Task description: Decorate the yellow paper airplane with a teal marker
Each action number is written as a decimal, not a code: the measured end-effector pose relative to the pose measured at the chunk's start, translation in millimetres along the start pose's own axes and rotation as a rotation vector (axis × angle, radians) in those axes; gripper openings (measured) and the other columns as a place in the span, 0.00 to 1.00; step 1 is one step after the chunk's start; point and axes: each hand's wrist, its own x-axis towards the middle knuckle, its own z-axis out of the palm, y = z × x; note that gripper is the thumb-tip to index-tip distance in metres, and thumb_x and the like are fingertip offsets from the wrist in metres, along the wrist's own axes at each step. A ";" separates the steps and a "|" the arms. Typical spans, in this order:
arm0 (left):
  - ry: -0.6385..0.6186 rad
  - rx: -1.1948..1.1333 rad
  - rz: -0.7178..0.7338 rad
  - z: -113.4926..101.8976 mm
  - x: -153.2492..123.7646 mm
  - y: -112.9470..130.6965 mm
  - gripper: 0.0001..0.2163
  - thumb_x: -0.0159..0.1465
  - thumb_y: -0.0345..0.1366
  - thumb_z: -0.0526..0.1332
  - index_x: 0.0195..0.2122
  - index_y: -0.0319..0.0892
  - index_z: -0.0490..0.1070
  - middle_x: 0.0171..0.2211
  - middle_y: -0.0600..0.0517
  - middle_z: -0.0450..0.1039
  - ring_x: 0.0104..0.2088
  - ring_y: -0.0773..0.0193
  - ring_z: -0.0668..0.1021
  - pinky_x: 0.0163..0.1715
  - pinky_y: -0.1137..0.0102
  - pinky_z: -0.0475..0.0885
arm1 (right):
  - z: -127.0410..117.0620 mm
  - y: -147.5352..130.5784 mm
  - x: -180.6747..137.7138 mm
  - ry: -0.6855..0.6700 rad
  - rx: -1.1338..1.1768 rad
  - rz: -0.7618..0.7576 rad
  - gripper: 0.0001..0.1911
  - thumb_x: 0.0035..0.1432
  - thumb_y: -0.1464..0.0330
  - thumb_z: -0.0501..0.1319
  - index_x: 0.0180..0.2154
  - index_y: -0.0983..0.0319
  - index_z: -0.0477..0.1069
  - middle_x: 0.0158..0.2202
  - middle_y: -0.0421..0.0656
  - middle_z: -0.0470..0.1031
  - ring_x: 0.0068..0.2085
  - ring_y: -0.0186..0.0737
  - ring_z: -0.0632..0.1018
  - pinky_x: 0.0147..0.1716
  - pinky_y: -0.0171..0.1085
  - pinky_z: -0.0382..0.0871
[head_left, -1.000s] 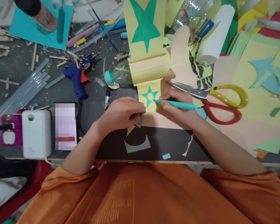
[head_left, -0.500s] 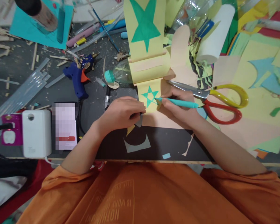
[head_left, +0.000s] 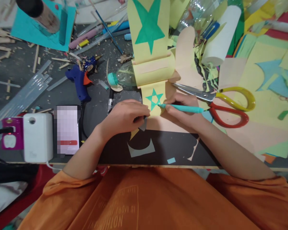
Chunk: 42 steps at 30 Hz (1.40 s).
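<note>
My right hand [head_left: 182, 110] grips a teal felt-tip pen [head_left: 187, 108]. Its tip touches the lower right of a small green star [head_left: 154, 99], filled in around a yellow centre, on a yellow paper strip [head_left: 147, 88]. At the strip's left edge, my left hand [head_left: 127, 115] rests with fingers curled together, holding the paper down. Higher on the yellow paper is a large, solid green star [head_left: 150, 25]. Behind the paper's rolled middle lies a clear plastic bottle [head_left: 126, 75] with a teal cap. Large scissors [head_left: 206, 95] with red and yellow handles lie just beyond my right hand.
On the left are a blue glue gun [head_left: 78, 81], glue sticks [head_left: 21, 92], a phone [head_left: 67, 131] and a white power adapter [head_left: 37, 137]. Paper scraps [head_left: 141, 149] lie near the front edge. A white roll [head_left: 222, 35] and coloured paper [head_left: 254, 73] cover the right side.
The pen tip has shifted slightly left and down, and more of the star's lower right point is coloured green. My left hand stays in place.
</note>
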 end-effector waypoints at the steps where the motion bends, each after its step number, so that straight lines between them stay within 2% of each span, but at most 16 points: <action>1: 0.001 -0.001 0.003 0.2 -0.2 -0.1 0.12 0.63 0.26 0.54 0.34 0.45 0.77 0.33 0.54 0.82 0.39 0.66 0.84 0.47 0.70 0.76 | -0.3 -0.2 0.0 -0.001 -0.006 -0.004 0.07 0.53 0.68 0.62 0.24 0.57 0.69 0.20 0.38 0.69 0.23 0.36 0.67 0.24 0.38 0.60; 20: -0.010 -0.007 -0.012 -0.1 -0.5 -0.2 0.13 0.64 0.27 0.53 0.36 0.45 0.77 0.35 0.53 0.83 0.41 0.65 0.84 0.49 0.69 0.75 | -3.0 -3.9 1.8 -0.005 -0.042 0.068 0.09 0.50 0.68 0.63 0.21 0.57 0.67 0.19 0.38 0.68 0.24 0.37 0.67 0.25 0.38 0.61; 26: -0.002 -0.022 -0.011 0.6 0.0 -0.7 0.12 0.63 0.26 0.54 0.35 0.46 0.77 0.33 0.54 0.83 0.39 0.66 0.84 0.48 0.69 0.76 | -1.0 -5.4 1.9 0.023 -0.021 0.083 0.08 0.49 0.69 0.62 0.21 0.56 0.66 0.19 0.38 0.68 0.23 0.37 0.67 0.24 0.39 0.61; 36: 0.015 -0.006 -0.004 1.2 -0.8 -0.4 0.13 0.64 0.27 0.54 0.36 0.45 0.78 0.35 0.53 0.83 0.41 0.65 0.84 0.48 0.68 0.76 | -0.2 -6.4 4.3 0.033 0.012 0.091 0.08 0.46 0.69 0.60 0.19 0.57 0.63 0.18 0.37 0.66 0.23 0.36 0.65 0.23 0.37 0.58; 39: 0.023 -0.011 0.006 1.3 -1.0 -0.7 0.13 0.64 0.27 0.54 0.35 0.45 0.78 0.36 0.53 0.84 0.40 0.65 0.84 0.48 0.69 0.77 | 0.0 -1.4 5.7 0.088 0.071 0.149 0.07 0.46 0.70 0.60 0.19 0.57 0.64 0.18 0.37 0.67 0.23 0.35 0.66 0.23 0.37 0.59; 42: 0.016 -0.014 0.003 0.9 -0.8 -0.7 0.13 0.64 0.26 0.54 0.35 0.46 0.78 0.34 0.53 0.83 0.40 0.66 0.84 0.48 0.69 0.77 | 0.0 3.1 9.0 0.143 0.119 0.195 0.10 0.50 0.67 0.60 0.19 0.57 0.64 0.17 0.36 0.66 0.21 0.33 0.65 0.22 0.37 0.58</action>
